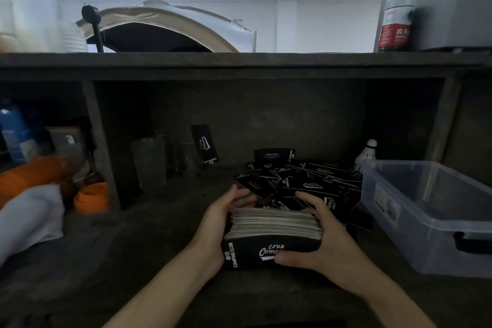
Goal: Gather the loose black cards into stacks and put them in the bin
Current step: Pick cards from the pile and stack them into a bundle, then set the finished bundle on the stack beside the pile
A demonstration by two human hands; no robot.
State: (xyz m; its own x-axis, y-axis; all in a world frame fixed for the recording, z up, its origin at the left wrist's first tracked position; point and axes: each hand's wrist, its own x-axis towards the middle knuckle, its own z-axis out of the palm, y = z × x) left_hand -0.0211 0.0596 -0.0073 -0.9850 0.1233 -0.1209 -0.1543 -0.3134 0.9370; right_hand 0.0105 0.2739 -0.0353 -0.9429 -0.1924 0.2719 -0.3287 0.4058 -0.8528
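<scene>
GRIP: clamped at left end by curled left hand [226, 218], at right end by right hand [327, 242], thumb on face: thick stack of black printed paper cards [269, 237], on edge on dark worn counter [133, 261] | FEEL: probably light, slick, liable to fan; squeeze both ends | BEHIND: loose black card heap [314, 181] | RIGHT: clear plastic bin [426, 216] | ROOM: dim shelf alcove [266, 114]

The bin [415, 242] runs off the right edge; orange items [91, 198] look blurred.

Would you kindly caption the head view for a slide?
Left hand and right hand grip a card stack; loose cards behind, bin at right.
</scene>
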